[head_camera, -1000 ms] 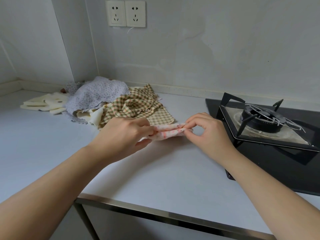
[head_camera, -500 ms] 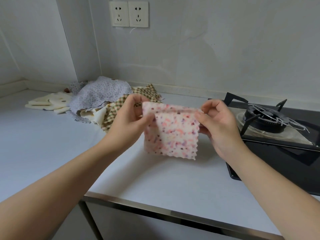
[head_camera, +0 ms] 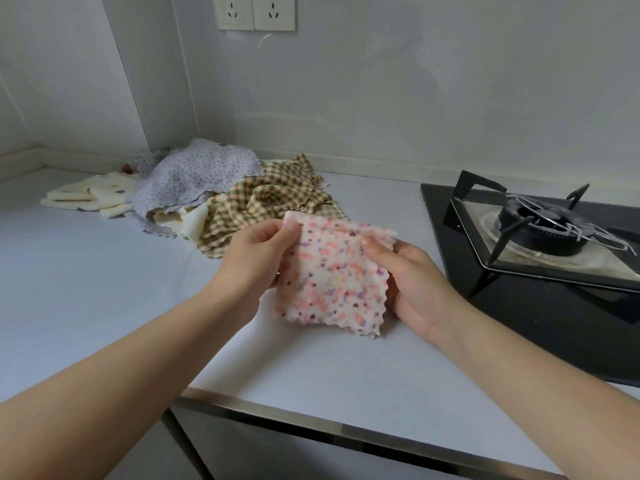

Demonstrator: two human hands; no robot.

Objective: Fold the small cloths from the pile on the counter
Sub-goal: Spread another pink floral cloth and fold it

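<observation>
While the left hand (head_camera: 256,258) pinches the upper left corner of the speckled cloth (head_camera: 332,282) and the right hand (head_camera: 412,282) pinches its upper right edge, it hangs between them over the bench (head_camera: 104,271), free lower edge nearest the person.

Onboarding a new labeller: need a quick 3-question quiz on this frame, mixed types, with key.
1. Which hands hold the speckled cloth?
2. True or false: the cloth lies flat on the counter.
3. What sits to the right of the hands? A sink; B stove; C kettle.
Key: 1 both, left hand and right hand pinch its top corners; 2 false, it hangs from the hands over the counter; 3 B.
</observation>
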